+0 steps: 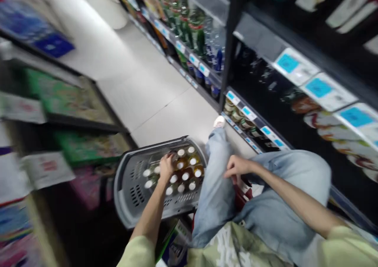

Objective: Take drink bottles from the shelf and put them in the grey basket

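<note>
In the head view, my left hand (167,167) reaches down into a grey plastic shopping basket (121,204) on the floor. Its fingers are closed around the top of a bottle, which the hand mostly hides. Several white-capped bottles (185,176) stand upright in the basket, close together, some with amber or yellow contents, others paler. Above my bent knee, on the basket's right, is my right hand (238,167). Its fingers are curled in and nothing shows in them.
Shelves (254,34) with blue-and-white price tags run along the right. Green bottles (196,28) stand on a farther shelf. Boxed goods (71,97) fill a display on the left. A pale tiled aisle (156,89) lies ahead. A dark printed package (177,243) is below the basket.
</note>
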A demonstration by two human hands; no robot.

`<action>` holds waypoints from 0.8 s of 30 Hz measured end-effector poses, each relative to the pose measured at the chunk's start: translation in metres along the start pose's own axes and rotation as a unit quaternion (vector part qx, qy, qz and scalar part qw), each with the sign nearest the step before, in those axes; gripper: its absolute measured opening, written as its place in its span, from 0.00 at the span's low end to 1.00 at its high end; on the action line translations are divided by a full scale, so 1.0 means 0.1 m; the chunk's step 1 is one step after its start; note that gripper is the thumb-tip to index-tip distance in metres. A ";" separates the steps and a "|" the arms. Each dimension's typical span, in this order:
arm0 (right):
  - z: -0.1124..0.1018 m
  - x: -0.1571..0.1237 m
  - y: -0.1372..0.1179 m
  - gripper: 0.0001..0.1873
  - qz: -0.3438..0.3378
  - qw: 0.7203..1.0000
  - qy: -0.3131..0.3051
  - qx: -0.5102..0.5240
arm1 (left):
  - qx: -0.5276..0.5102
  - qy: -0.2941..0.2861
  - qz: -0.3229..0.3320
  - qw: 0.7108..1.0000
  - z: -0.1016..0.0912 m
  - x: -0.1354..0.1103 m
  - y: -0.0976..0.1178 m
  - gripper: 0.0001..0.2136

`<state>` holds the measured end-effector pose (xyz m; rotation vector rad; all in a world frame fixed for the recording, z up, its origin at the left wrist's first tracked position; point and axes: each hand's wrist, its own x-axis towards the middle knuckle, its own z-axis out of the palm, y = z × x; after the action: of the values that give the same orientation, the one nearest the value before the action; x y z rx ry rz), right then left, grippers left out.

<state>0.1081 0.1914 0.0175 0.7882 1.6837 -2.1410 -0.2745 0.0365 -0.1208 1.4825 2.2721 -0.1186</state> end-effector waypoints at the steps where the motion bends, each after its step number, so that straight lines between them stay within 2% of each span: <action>1: -0.02 0.00 -0.01 0.29 -0.003 1.000 -0.002 0.003 | 0.021 -0.005 0.012 1.000 0.04 0.04 0.02 0.22; 6: -0.04 -0.01 0.00 0.37 -0.025 0.998 0.018 0.061 | 0.061 -0.015 0.004 0.998 0.05 0.18 0.04 0.22; 8: -0.02 0.00 0.04 0.37 -0.032 0.997 0.014 0.065 | 0.041 -0.022 -0.006 0.999 -0.02 0.13 0.10 0.24; 10: -0.01 0.03 0.07 0.37 -0.041 0.997 0.011 0.068 | -0.008 0.010 -0.017 1.000 -0.10 0.00 0.26 0.26; 13: -0.01 0.09 0.12 0.36 -0.056 0.996 0.012 0.069 | -0.134 0.092 -0.005 0.987 -0.17 -0.41 0.75 0.28; 15: -0.01 0.10 0.14 0.35 -0.067 0.996 0.028 0.058 | -0.210 0.079 0.006 0.975 -0.18 -0.80 1.18 0.29; 17: 0.01 0.10 0.14 0.35 -0.069 0.995 0.066 0.005 | -0.197 0.071 0.061 0.976 -0.17 -1.16 1.61 0.31; 18: 0.02 0.10 0.13 0.34 -0.063 0.993 0.089 -0.037 | -0.159 0.085 0.090 0.980 -0.18 -1.29 1.80 0.36; 19: 0.04 0.08 0.12 0.34 -0.056 0.989 0.112 -0.081 | -0.113 0.105 0.098 0.983 -0.19 -1.37 1.96 0.40; 21: 0.09 0.05 0.08 0.34 -0.039 0.978 0.148 -0.144 | -0.043 0.111 0.108 0.987 -0.27 -1.38 2.20 0.44; 24: 0.20 0.00 0.04 0.33 -0.041 0.965 0.201 -0.162 | 0.011 0.097 0.126 0.987 -0.46 -1.14 2.38 0.48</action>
<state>0.1058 0.1709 0.0179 1.1217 2.2310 -1.7609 -0.0376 0.0540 0.0025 1.8500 2.2090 0.0787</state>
